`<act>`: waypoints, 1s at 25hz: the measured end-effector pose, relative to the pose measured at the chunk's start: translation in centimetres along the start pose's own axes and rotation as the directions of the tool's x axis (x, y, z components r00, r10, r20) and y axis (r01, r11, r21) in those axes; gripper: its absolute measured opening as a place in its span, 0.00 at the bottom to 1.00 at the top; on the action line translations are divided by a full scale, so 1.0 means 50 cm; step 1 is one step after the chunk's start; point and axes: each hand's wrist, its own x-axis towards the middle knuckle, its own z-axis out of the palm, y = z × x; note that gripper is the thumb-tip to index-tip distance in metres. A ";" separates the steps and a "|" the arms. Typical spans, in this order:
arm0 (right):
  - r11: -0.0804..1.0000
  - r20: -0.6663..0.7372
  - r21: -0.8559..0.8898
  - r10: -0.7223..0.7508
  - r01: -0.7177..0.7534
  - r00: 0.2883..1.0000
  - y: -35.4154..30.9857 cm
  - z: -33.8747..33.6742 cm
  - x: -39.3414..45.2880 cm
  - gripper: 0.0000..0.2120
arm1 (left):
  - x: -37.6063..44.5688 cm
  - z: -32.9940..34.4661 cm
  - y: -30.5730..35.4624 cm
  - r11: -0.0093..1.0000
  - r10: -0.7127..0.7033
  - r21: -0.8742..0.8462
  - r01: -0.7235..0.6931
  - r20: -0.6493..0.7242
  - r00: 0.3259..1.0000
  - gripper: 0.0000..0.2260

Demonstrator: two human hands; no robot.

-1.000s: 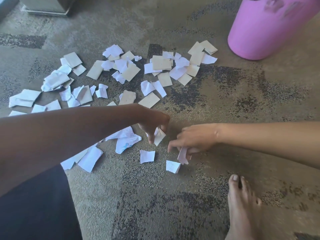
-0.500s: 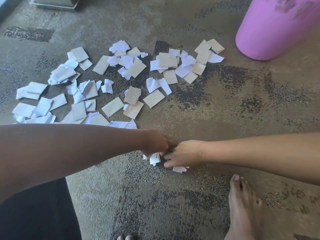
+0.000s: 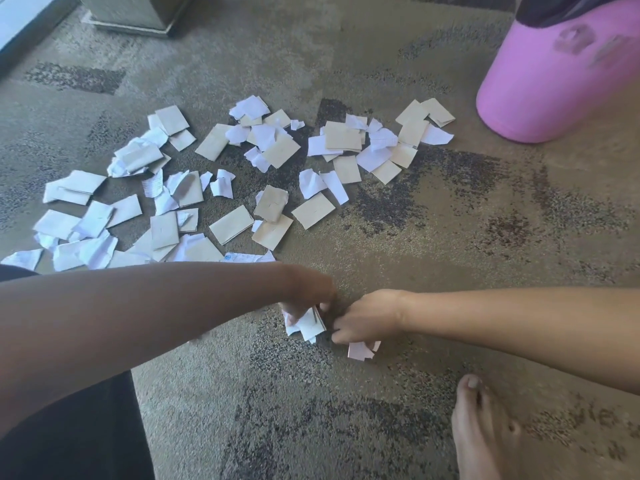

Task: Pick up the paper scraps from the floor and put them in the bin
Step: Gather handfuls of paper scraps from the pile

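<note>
Both hands work low on the floor [image 3: 398, 237], well short of the pink bin [image 3: 540, 95]. The left hand [image 3: 308, 296] clutches a small wad of white scraps [image 3: 308, 323]; the right hand [image 3: 367, 318] pinches what looks like one or two pale pieces [image 3: 360, 350], though blur hides the count. Best to pass those into the left wad, squeeze it tight, then reach for the big scatter of paper scraps [image 3: 225, 188] lying left of the bin before carrying anything over.

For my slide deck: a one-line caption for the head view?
Both hands gather white scraps from carpet; many more lie beyond, pink bin at far right.
</note>
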 end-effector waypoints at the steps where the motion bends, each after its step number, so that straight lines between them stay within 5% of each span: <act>1: 0.999 0.009 0.033 -0.003 0.003 1.000 0.006 0.001 0.003 0.08 | -0.005 -0.012 -0.012 0.998 -0.019 -0.061 0.019 0.003 1.000 0.29; 4: 0.978 -0.027 0.207 0.008 -0.002 1.000 0.029 -0.008 0.001 0.07 | -0.037 -0.055 -0.068 0.981 -0.084 -0.176 0.079 -0.021 0.996 0.20; 7: 0.941 -0.113 0.339 0.036 0.005 0.993 0.059 -0.029 0.010 0.06 | -0.081 -0.089 -0.130 0.956 -0.225 -0.200 0.215 -0.029 0.974 0.23; 11: 0.954 -0.193 0.291 0.130 -0.070 0.973 0.134 -0.069 0.037 0.06 | -0.122 -0.060 -0.173 0.937 -0.305 -0.174 0.303 0.016 0.952 0.34; 13: 0.965 -0.250 0.246 0.160 -0.097 0.955 0.170 -0.092 0.045 0.05 | -0.130 -0.022 -0.169 0.948 -0.270 -0.166 0.272 0.036 0.962 0.28; 17: 0.958 -0.314 0.272 0.176 -0.090 0.933 0.209 -0.141 0.065 0.06 | -0.135 0.043 -0.150 0.998 -0.046 -0.052 0.039 -0.133 0.990 0.03; 22: 0.952 -0.296 0.247 0.253 -0.182 0.921 0.251 -0.196 0.102 0.10 | -0.141 0.096 -0.166 0.995 -0.006 0.100 0.023 -0.171 0.985 0.11; 25: 0.879 -0.336 0.420 0.381 -0.226 0.861 0.290 -0.227 0.132 0.12 | -0.140 0.123 -0.171 0.988 -0.007 0.146 0.040 -0.218 0.976 0.13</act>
